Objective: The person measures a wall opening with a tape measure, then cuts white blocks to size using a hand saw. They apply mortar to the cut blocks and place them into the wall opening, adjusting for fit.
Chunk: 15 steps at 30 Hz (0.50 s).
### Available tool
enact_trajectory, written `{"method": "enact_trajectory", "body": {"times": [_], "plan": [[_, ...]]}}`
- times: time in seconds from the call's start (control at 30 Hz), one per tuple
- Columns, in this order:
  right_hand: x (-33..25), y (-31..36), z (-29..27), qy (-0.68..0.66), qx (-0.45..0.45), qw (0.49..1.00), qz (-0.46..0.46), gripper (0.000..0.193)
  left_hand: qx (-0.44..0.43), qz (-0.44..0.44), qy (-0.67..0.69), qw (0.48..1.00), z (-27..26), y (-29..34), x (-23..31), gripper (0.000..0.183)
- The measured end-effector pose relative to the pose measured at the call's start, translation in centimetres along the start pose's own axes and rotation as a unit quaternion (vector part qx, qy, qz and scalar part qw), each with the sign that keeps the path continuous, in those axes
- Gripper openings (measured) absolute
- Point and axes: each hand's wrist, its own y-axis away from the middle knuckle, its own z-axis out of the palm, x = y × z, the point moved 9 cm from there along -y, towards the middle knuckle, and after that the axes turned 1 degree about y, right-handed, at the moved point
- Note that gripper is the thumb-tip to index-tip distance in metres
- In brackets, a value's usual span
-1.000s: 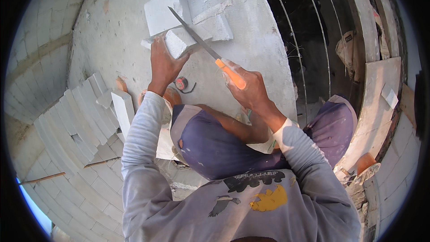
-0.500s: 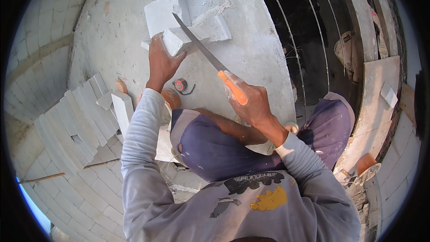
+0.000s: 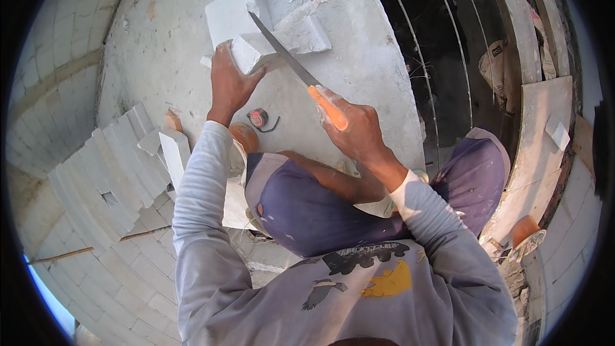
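Right hand: your right hand [image 3: 355, 129] is wrapped tight around the orange handle [image 3: 328, 107] of a handsaw [image 3: 282, 54], fingers curled shut on it, just above your bent knee.
Left hand: your left hand [image 3: 229, 83] lies palm down with fingers spread, pressing on the near end of the white block [image 3: 246, 51] and holding it against the concrete slab [image 3: 359, 57].
Saw blade: the dark blade runs up and to your left from the handle, crossing the top of the white block at a slant; whether the teeth bite into the block cannot be told.
White block: it sits on the slab straight ahead of you, between your two hands, touching a bigger white block [image 3: 227, 16] behind it.
Offcuts: pale broken pieces [image 3: 306, 29] lie just to the right of the blade, beside the block.
Tape measure: a small red and black tape measure [image 3: 257, 117] rests on the slab near your left wrist.
Stacked bricks: a row of pale bricks [image 3: 109, 173] leans at your left side, on the brick floor below the slab.
Far right: thin metal rods [image 3: 435, 57] arc over a dark opening past the slab's edge.
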Motion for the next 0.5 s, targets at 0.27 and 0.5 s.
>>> {"method": "enact_trajectory", "body": {"times": [0.27, 0.5], "plan": [[0.3, -0.5, 0.0, -0.002, -0.006, 1.0, 0.0, 0.044, 0.008, 0.004, 0.017, 1.0, 0.0, -0.5, -0.3, 0.091], [1.9, -2.5, 2.2, 0.033, -0.058, 0.996, 0.055, 0.047, 0.013, -0.014, 0.032, 0.999, -0.2, -1.1, -0.3, 0.089]]}}
